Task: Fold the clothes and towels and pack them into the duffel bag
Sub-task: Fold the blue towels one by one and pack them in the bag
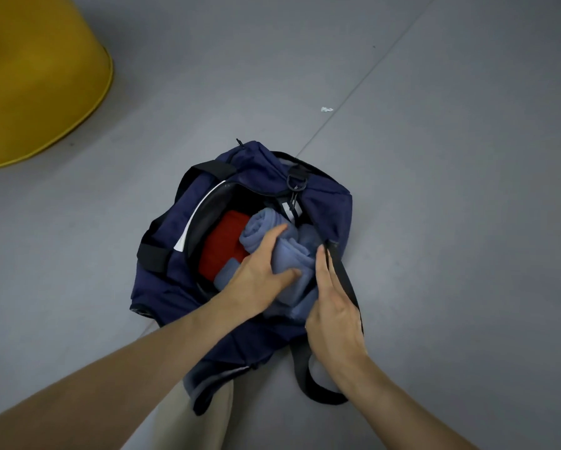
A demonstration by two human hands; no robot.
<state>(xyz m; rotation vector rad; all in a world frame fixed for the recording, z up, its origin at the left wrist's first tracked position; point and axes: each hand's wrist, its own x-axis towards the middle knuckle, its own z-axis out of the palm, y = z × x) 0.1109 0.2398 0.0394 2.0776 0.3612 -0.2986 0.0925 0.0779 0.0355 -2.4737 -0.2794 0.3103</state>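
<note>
A navy duffel bag [162, 280] stands unzipped on the grey floor, its mouth facing up. Inside lies a folded red cloth [225, 245] on the left and a rolled light-blue towel [262, 227] on the right. My left hand [259, 277] grips the blue towel from the left, fingers over its top and thumb underneath. My right hand [332, 306] presses flat against the towel's right side, next to the bag's black strap [345, 280]. The lower part of the towel is hidden behind my hands.
A large yellow rounded object [35, 79] sits on the floor at the far left. A small white scrap [326, 109] lies on the floor beyond the bag. A beige trouser leg [188, 417] shows below the bag.
</note>
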